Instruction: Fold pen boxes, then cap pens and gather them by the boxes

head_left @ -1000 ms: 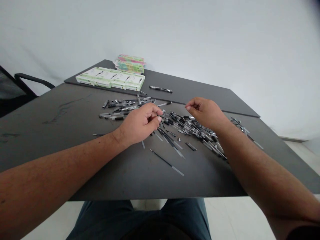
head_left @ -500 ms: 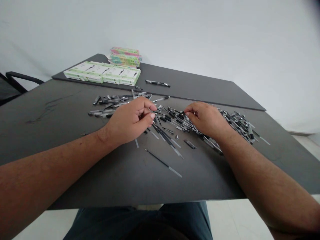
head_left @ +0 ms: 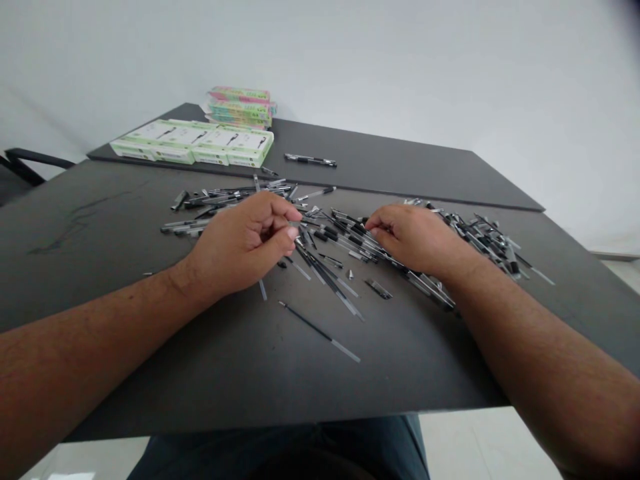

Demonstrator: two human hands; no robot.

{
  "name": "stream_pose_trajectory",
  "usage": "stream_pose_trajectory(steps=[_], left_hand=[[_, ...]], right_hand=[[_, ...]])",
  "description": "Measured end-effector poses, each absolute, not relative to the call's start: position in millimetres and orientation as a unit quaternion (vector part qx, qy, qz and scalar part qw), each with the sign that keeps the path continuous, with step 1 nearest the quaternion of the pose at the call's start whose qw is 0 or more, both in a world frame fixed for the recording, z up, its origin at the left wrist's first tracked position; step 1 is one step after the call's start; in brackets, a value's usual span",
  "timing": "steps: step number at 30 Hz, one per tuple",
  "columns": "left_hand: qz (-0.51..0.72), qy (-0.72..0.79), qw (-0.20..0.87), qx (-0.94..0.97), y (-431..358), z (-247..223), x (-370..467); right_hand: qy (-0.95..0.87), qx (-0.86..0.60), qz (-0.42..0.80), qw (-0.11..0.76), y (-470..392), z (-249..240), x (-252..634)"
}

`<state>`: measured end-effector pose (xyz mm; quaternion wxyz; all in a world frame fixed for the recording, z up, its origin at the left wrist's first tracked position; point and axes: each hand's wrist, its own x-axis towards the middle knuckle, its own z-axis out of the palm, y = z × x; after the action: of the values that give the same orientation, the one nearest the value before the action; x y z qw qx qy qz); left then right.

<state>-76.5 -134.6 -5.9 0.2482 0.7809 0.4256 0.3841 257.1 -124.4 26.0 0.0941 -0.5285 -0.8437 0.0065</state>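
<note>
My left hand is raised over the left part of the scattered pen parts, thumb and fingers pinched together. A tiny pale piece seems to show between its fingertips, too small to name. Thumb and fingers of my right hand are closed over the pile of clear pen barrels with black grips; what they hold is hidden. Between the hands several ink refills fan out toward me. One single refill lies nearer the front edge. Close by are a small silver cone tip and some clear pieces.
Pen parts are heaped behind my left hand, and more pens lie right of my right hand. A raised dark board at the back carries white-green boxes, colourful boxes and assembled pens. A chair arm stands at left.
The view has shifted slightly. My right fingertips have lowered a little onto the pens, and the dark bit seen at them earlier is no longer distinct. My left hand keeps its pinch.
</note>
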Motion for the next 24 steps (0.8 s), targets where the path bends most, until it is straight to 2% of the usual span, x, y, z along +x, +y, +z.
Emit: stream_pose_trajectory(steps=[24], left_hand=[[0.384, 0.429, 0.242, 0.781, -136.3, -1.9, -73.8]], right_hand=[[-0.879, -0.467, 0.046, 0.083, -133.4, 24.6, 249.2]])
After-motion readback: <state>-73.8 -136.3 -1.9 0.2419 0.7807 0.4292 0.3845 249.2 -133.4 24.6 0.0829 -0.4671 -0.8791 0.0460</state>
